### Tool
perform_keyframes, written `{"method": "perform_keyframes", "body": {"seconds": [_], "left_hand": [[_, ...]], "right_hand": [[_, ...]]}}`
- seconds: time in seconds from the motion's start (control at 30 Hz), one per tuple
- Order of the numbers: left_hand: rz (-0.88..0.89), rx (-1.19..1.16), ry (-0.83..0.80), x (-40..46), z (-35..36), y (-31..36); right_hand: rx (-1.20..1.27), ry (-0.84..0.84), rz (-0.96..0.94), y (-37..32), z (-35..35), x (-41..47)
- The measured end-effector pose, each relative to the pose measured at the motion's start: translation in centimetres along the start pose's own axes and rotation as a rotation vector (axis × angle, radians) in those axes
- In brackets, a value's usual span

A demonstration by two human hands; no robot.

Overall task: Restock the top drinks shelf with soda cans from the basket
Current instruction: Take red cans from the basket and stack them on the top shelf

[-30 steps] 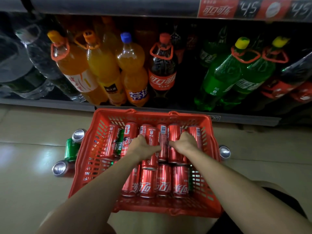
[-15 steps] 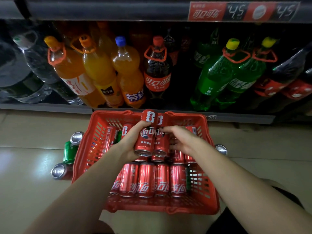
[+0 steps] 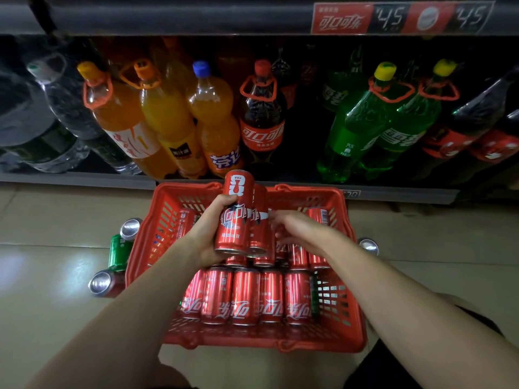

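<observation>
Left hand (image 3: 209, 242) fingers wrapped round two red cans (image 3: 238, 217), lifted clear of the basket (image 3: 157, 220), probably to carry more per trip. Right hand (image 3: 302, 234) fingers loosely spread, blurry, reaching among the remaining cans (image 3: 244, 297). Top shelf out of view.

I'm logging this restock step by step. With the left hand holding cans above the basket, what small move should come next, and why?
Probably the right hand should close on another red can in the basket. The left hand already grips two cans lifted clear, while the right's fingers look relaxed over the back row, holding nothing. Then both hands could go up loaded.
</observation>
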State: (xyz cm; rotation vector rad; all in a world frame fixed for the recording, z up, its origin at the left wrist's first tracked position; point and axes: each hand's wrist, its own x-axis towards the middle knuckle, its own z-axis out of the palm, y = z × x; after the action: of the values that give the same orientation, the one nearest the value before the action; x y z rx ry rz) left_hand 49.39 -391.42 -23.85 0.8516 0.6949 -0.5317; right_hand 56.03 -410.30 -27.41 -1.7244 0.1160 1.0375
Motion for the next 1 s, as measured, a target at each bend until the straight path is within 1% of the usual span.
{"method": "perform_keyframes", "body": {"seconds": [0.13,0.2,0.27,0.4,0.53,0.6,0.67,0.73,0.83,0.93,1.0], "left_hand": [[0.006,-0.009,0.033,-0.4,-0.6,0.0],[0.012,-0.02,0.035,-0.5,-0.9,0.1],[0.024,-0.033,0.034,-0.4,-1.3,0.2],[0.042,-0.018,0.028,-0.3,-2.0,0.3],[0.013,0.077,0.066,-0.8,-3.1,0.7],[0.001,0.114,0.087,-1.3,-4.0,0.8],[0.006,0.151,0.109,-1.6,-5.4,0.9],[0.016,0.205,0.154,-1.9,-6.8,1.2],[0.009,0.284,0.192,-2.0,-9.1,1.4],[0.0,0.36,0.209,-1.9,-10.1,1.4],[0.025,0.401,0.226,-1.6,-10.2,1.3]], "right_hand": [[-0.289,0.177,-0.021,1.5,1.8,0.7],[-0.272,0.16,-0.014,2.5,2.8,1.1],[-0.157,0.142,0.014,3.3,3.6,1.7],[-0.152,0.234,0.054,3.9,4.3,3.2],[-0.108,0.279,0.098,4.0,4.9,3.8],[-0.146,0.31,0.122,4.3,5.1,4.0],[-0.24,0.327,0.163,4.5,5.3,4.3],[-0.292,0.34,0.166,4.7,5.3,4.6],[-0.249,0.342,0.15,4.7,5.2,4.7],[-0.095,0.314,0.166,4.2,4.9,4.3],[0.04,0.286,0.179,3.9,4.8,4.2]]}}
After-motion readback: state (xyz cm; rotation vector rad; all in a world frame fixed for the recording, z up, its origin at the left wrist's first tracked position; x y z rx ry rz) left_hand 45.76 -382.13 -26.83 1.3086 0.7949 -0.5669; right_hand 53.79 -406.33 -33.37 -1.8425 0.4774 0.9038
